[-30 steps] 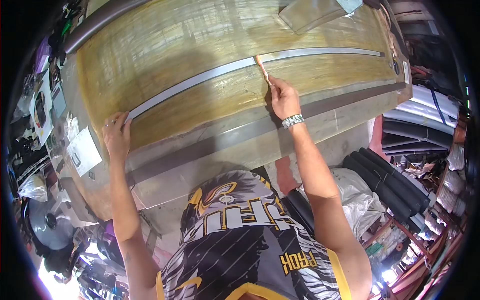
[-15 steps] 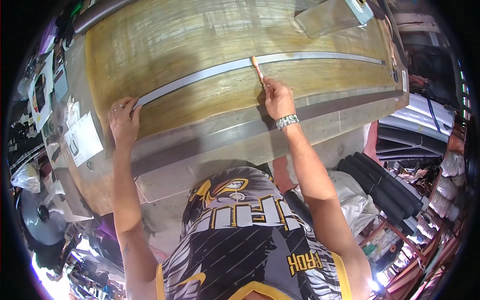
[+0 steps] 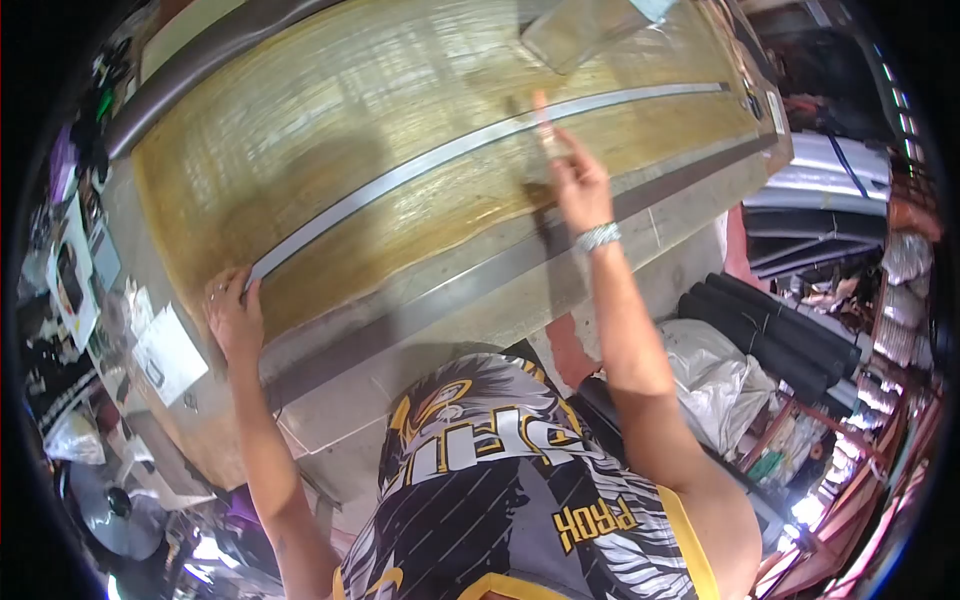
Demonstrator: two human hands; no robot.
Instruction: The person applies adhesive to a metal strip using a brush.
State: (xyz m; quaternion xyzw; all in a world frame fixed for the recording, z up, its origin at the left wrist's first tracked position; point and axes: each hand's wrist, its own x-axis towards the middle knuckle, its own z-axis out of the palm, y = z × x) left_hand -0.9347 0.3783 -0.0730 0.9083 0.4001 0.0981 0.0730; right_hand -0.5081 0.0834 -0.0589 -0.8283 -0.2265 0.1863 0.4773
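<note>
The long, flat grey strip (image 3: 400,171), slanting up rightward, is pinched at lower left by the left hand (image 3: 236,312), its middle crossed by an orange-tipped brush (image 3: 545,128) pinched in the right hand (image 3: 583,192).

Pale strip (image 3: 400,172) on yellowed tabletop (image 3: 440,70)

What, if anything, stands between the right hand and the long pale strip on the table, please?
Nothing visible blocks the right hand from the strip; only the thin orange-tipped tool it holds, blurred here, reaches over it. The container lies beyond the strip's far side, out of the way.
</note>
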